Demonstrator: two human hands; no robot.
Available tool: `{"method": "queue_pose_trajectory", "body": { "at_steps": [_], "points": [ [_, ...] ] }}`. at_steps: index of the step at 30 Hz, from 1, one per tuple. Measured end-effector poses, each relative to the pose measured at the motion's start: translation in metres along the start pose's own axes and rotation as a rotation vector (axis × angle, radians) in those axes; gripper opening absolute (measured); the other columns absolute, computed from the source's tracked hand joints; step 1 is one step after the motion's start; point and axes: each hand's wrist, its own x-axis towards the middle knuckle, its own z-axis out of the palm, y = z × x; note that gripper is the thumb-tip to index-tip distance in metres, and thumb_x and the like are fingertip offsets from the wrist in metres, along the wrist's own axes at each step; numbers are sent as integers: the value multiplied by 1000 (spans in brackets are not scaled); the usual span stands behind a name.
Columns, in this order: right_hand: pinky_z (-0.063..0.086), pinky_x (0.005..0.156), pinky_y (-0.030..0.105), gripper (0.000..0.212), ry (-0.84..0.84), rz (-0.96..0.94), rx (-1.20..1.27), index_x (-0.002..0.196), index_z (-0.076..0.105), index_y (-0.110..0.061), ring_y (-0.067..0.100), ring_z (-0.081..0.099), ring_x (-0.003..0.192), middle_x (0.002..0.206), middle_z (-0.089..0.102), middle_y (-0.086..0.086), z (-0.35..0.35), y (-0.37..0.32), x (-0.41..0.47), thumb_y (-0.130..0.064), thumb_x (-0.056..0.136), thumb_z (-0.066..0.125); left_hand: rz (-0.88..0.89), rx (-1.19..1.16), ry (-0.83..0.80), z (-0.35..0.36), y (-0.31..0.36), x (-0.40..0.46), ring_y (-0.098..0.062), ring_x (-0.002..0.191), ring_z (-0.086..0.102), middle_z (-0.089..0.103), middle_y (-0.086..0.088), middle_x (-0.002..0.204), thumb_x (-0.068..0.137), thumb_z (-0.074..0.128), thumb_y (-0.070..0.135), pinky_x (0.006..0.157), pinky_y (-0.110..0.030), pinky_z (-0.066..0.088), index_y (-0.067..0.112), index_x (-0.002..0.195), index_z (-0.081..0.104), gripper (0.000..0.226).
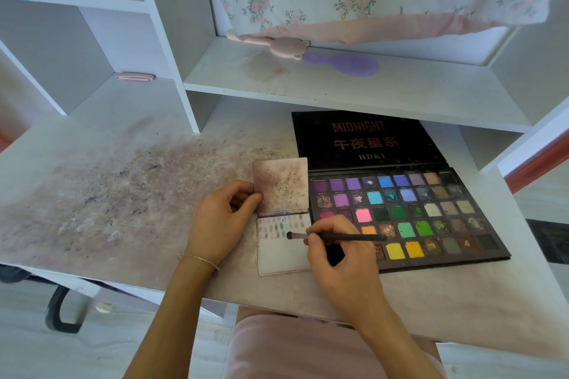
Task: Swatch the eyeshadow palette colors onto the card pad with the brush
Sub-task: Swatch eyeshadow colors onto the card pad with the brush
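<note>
Swatching in hand: slim black-handled eyeshadow brush [338, 237] lying nearly level, long axis left to right, dark bristle tip at the left end resting on or just above the white lower page of the small card pad [284, 251]; contact not certain from this view.

Right hand [335, 252]: fingers curled round the brush handle near its middle, set over the seam between pad and palette, nearer of the two hands to both.

Left hand [223, 218]: thumb and fingers pinching the left edge of the pad's flipped-up, powder-stained cover sheet [281, 184], holding it open on the far side of the page.

Card pad: on the dusty, pigment-stained white counter [123, 188], touching the left edge of the palette. Two short rows of pale pink, grey-green and teal swatches along the far edge of the page; brush tip just right of the second row; most of the near part still blank.

Large black multi-colour eyeshadow palette [406, 212]: open, lid propped back on the far side, pans directly right of the pad, partly under the right hand.

Judged: early in the task, many pans unswatched. Next stroke falls at the tip; reloading colour calls for a short swing of the brush to the right.

Far shelf: lilac plastic hairbrush [345, 64].
</note>
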Motion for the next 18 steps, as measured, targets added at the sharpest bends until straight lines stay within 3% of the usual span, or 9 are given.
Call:
{"method": "queue_pose_trajectory", "body": {
  "at_steps": [2, 7, 11, 18],
  "points": [
    [46, 62, 17, 19, 34, 8, 40, 79, 51, -36, 9, 56, 75, 77, 59, -6, -2, 1, 0, -17, 78, 53, 0, 3, 0, 0, 0, 0, 0, 66, 56, 61, 15, 70, 84, 63, 14, 60, -2, 39, 21, 85, 66, 7],
    [43, 59, 10, 19, 140, 21, 55, 83, 55, -34, 7, 56, 72, 79, 58, -6, -22, 8, 2, -16, 81, 51, 8, 22, 2, -1, 0, -1, 2, 67, 55, 61, 14, 70, 84, 63, 15, 60, -1, 39, 18, 86, 67, 5],
    [48, 56, 17, 23, 246, 81, 36, 84, 55, -34, 11, 57, 71, 78, 59, -5, -47, 19, 2, -12, 86, 52, 4, 18, 3, 0, 0, -1, 2, 66, 55, 60, 18, 70, 84, 63, 14, 61, -1, 39, 19, 86, 67, 7],
    [52, 54, 20, 29, 386, 200, -19, 82, 52, -37, 1, 61, 78, 79, 61, -11, -84, 36, 0, -8, 90, 48, 7, 22, 5, 0, -1, -1, 3, 65, 57, 59, 22, 71, 83, 64, 14, 61, 0, 39, 23, 84, 65, 9]
  ]
}}
